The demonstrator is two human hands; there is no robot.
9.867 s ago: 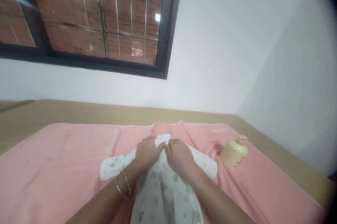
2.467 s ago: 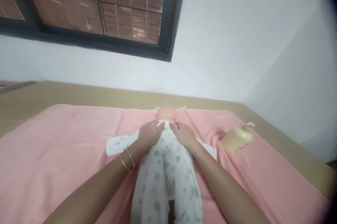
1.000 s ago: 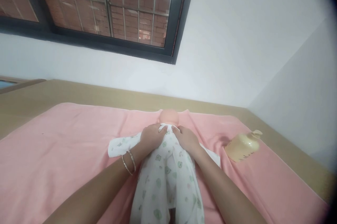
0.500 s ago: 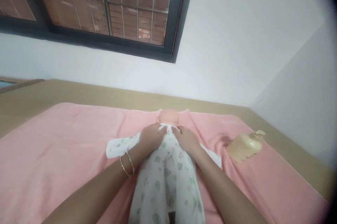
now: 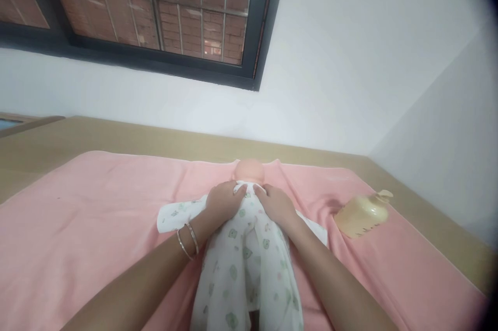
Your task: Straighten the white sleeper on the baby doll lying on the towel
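Note:
A baby doll (image 5: 249,169) lies on its back on a pink towel (image 5: 89,227), head away from me. It wears a white garment (image 5: 245,258) printed with small green figures. My left hand (image 5: 222,201), with thin bangles on the wrist, and my right hand (image 5: 275,203) both rest on the doll's chest just below its neck. The fingertips of each hand pinch the garment's collar edges close together. The doll's face is turned out of sight.
A cream-coloured bottle (image 5: 361,212) lies on its side on the towel to the right of the doll. The towel covers a beige wooden surface (image 5: 116,136) set against a white wall, with a dark-framed window (image 5: 155,19) above.
Both hands stay at the doll's collar with only tiny finger shifts. Compared with ten seconds ago the camera has tilted and the garment front lies more closed.

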